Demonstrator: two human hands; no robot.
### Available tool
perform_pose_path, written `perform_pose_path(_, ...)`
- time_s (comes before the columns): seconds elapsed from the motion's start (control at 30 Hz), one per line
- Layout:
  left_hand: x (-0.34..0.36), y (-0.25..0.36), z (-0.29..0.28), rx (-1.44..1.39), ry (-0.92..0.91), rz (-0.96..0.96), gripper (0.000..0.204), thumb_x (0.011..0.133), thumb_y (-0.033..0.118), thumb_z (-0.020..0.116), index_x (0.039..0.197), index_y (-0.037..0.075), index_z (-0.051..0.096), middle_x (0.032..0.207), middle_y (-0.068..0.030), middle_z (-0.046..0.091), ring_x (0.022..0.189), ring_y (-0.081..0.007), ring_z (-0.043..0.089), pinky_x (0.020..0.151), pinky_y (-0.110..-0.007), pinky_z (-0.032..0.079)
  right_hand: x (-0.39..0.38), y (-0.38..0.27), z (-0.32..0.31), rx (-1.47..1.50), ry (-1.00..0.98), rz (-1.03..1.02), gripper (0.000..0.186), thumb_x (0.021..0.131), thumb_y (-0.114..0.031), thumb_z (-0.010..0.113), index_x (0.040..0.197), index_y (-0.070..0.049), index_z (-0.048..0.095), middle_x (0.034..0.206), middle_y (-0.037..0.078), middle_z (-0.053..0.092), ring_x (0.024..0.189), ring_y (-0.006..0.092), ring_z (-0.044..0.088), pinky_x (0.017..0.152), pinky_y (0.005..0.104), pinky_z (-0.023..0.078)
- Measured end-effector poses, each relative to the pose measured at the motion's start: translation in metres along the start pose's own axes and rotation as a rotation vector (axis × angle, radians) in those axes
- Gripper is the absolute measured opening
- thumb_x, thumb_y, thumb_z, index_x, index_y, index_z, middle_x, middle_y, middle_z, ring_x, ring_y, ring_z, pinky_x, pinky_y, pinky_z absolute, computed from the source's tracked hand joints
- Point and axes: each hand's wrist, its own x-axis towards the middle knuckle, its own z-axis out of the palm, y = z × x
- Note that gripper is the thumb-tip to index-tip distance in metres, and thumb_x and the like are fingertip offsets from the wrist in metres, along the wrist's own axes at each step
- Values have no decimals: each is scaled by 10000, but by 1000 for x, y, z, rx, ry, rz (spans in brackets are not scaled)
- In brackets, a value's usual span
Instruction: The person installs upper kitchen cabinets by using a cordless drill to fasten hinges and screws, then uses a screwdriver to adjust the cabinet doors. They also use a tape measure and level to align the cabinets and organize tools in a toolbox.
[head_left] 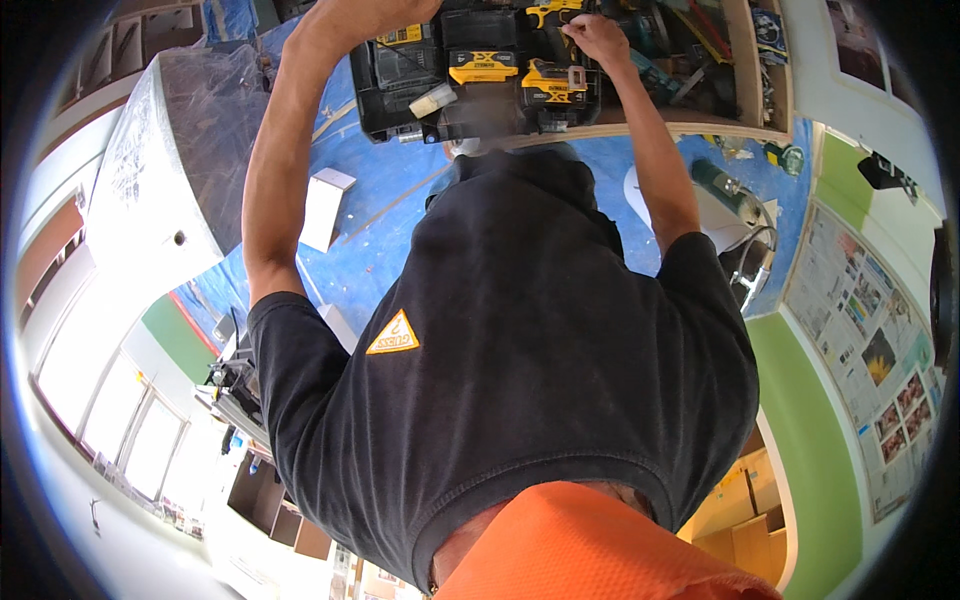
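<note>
An open black tool case (372,108) lies in front of me at the top of the view. Inside it sit a yellow-and-black battery pack (483,67) and another yellow-and-black battery-powered piece (552,82). My right hand (602,42) is over the case's right side, its fingertips pinched beside a yellow-and-black power tool (548,14); whatever they hold is too small to make out. My left hand (375,14) reaches over the far left of the case. The top edge cuts off its fingers. A small pale block (433,100) rests at the case's near left.
To the right, a wooden-sided tray (745,60) holds several tools. Blue sheeting (390,210) covers the floor, with a white board (327,208) on it. A plastic-wrapped box (200,130) stands at left. A green cylinder (722,188) lies at right, near metal fittings (750,275).
</note>
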Motion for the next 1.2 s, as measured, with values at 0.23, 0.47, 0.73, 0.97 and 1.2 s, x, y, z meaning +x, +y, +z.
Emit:
perform_pose_path(0.23, -26, 6, 9, 26, -17, -56, 361, 899, 124, 539, 1251, 83, 607, 1187, -141, 665, 1111, -353, 616, 975, -418, 502, -66, 5, 27, 770, 54, 548, 725, 886, -566, 660, 1391, -63, 529, 1402, 194, 529, 1261, 284, 537, 994, 476, 460)
perform_pose_path(0.47, -65, 57, 127, 222, -116, -41, 525, 871, 60, 589, 1385, 149, 535, 1155, -130, 622, 1120, -314, 596, 940, -406, 526, -83, 53, 77, 1745, -2, 813, 538, 1013, -467, 481, 1338, -46, 562, 1339, 118, 590, 1210, 240, 561, 1017, 441, 431)
perform_pose_path(0.73, -122, 61, 246, -43, -311, -390, 559, 905, -19, 528, 1436, 154, 509, 1303, -173, 572, 1207, -372, 543, 1018, -461, 485, -100, 57, 83, 2083, -25, 788, 522, 998, -473, 522, 1299, -55, 602, 1255, 111, 645, 1121, 270, 613, 958, 420, 488)
perform_pose_path(0.97, -119, 40, 254, 11, -11, -316, 492, 890, -15, 552, 1349, 158, 584, 1353, -104, 560, 1263, -332, 510, 1102, -477, 395, -103, 43, 68, 1804, -21, 863, 566, 1007, -504, 503, 1387, -88, 544, 1305, 93, 622, 1126, 268, 613, 990, 419, 486)
perform_pose_path(1.2, -101, -18, 248, 262, 233, -321, 472, 882, 11, 586, 1316, 195, 607, 1407, -24, 546, 1376, -249, 432, 1215, -493, 208, -119, 56, 74, 1553, 77, 677, 523, 1003, -451, 518, 1365, -74, 515, 1270, 109, 591, 1134, 234, 587, 941, 417, 485)
